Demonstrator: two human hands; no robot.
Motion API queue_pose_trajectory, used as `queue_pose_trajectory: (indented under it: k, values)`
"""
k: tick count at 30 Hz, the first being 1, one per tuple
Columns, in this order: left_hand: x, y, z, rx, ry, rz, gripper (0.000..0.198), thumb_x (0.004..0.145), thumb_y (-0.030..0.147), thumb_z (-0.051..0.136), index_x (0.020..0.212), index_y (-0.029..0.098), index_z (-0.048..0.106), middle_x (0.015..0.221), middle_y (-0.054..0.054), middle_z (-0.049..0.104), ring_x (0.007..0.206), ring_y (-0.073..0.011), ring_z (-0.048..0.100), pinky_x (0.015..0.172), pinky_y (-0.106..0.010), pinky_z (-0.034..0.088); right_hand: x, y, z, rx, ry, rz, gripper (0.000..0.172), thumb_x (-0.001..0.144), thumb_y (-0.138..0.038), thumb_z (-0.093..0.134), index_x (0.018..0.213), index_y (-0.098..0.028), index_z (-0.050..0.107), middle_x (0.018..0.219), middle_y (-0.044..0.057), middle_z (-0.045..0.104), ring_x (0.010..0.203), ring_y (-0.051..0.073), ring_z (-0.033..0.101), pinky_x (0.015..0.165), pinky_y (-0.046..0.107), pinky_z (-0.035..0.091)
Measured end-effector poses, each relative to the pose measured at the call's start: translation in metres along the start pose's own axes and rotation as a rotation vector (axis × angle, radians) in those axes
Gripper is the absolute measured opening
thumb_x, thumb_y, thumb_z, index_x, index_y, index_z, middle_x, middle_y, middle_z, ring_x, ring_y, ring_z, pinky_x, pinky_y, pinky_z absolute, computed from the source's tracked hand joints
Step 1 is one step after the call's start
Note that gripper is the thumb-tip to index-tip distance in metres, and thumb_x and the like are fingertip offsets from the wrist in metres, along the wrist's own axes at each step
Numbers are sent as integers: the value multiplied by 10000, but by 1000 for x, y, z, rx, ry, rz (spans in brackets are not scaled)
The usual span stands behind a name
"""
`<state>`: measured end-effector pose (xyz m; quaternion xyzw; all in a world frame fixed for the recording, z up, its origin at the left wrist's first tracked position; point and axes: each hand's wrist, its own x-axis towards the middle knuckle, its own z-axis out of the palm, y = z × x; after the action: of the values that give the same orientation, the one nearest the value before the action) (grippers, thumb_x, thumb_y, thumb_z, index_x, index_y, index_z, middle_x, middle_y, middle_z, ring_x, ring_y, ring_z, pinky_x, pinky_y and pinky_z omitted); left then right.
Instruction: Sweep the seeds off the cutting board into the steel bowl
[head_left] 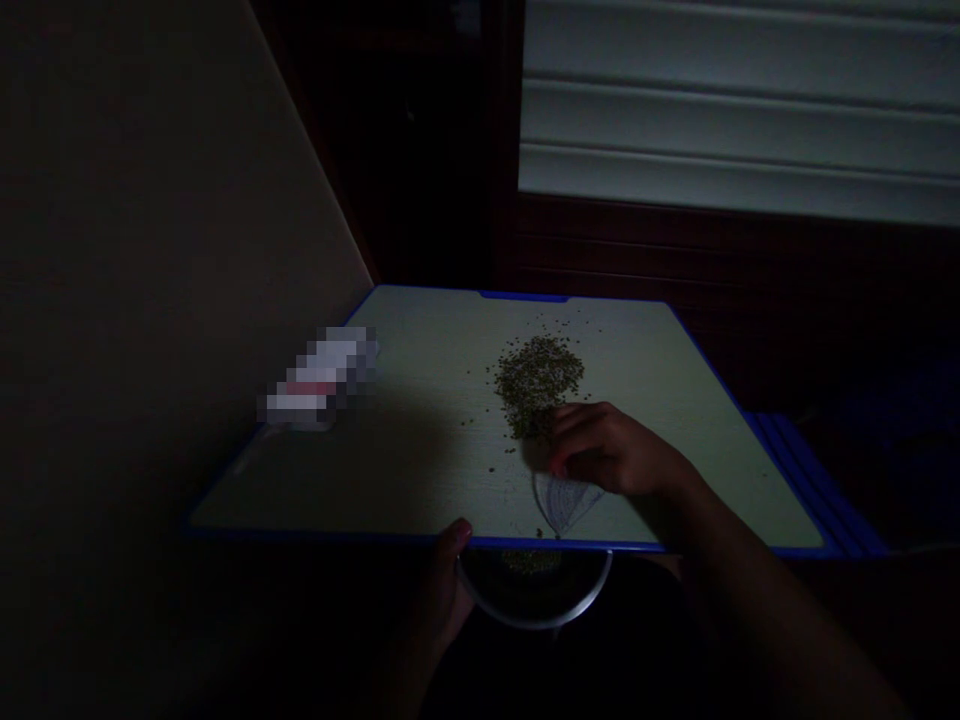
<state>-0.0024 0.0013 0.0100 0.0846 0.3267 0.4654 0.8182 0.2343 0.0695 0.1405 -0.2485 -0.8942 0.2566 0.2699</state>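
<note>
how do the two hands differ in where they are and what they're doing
The right hand lies on top of the blue-edged board, lit, fingers at the heap of small seeds with a pale sheet beneath. The left hand is below the board's near edge, in shadow, thumb up beside the rim of a bowl. Both are bare.

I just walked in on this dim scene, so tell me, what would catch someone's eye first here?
A heap of small greenish grains lies mid-board on a pale, blue-edged table. The right hand rests at the heap's near edge, beside a whitish curved piece. Below the near edge, the left hand is at a round bowl with some grains inside.
</note>
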Motion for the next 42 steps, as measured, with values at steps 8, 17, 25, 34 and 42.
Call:
queue_pose_trajectory:
  k: [8, 17, 25, 34, 42]
  values:
    - [0, 0, -2, 9, 13, -15, 232, 661, 336, 780, 813, 160, 781, 968, -104, 761, 1201, -351, 547, 1073, -443, 350, 0, 2, 1, 8, 25, 3, 162, 891, -185, 548, 807, -153, 682, 692, 29, 610, 735, 165, 514, 714, 323, 407]
    - [0, -2, 2, 6, 42, 2, 248, 631, 328, 801, 795, 144, 774, 955, -116, 761, 1186, -359, 557, 1058, -445, 370, 3, 1, 4, 16, 2, -27, 151, 887, -194, 554, 805, -153, 674, 695, 30, 619, 736, 166, 518, 719, 333, 414]
    - [-3, 0, 3, 40, -7, 11, 218, 675, 332, 771, 787, 146, 751, 906, -94, 760, 1146, -323, 585, 1039, -376, 382, 2, 1, 6, -56, 76, -9, 177, 908, -187, 519, 818, -165, 670, 712, 36, 607, 738, 173, 505, 718, 341, 413]
    - [-3, -1, 6, 11, 90, 5, 272, 589, 324, 827, 777, 154, 731, 874, -78, 752, 1124, -328, 594, 1035, -416, 388, 8, -3, 10, -36, 48, -59, 198, 915, -193, 516, 831, -139, 687, 705, 56, 630, 721, 172, 502, 696, 328, 411]
    - [-4, 0, 5, -5, 37, -33, 235, 688, 314, 746, 843, 137, 758, 1015, -123, 747, 1208, -357, 539, 1051, -462, 380, 4, -3, 5, -9, 68, -41, 190, 903, -188, 516, 825, -146, 684, 691, 41, 614, 721, 171, 505, 693, 334, 416]
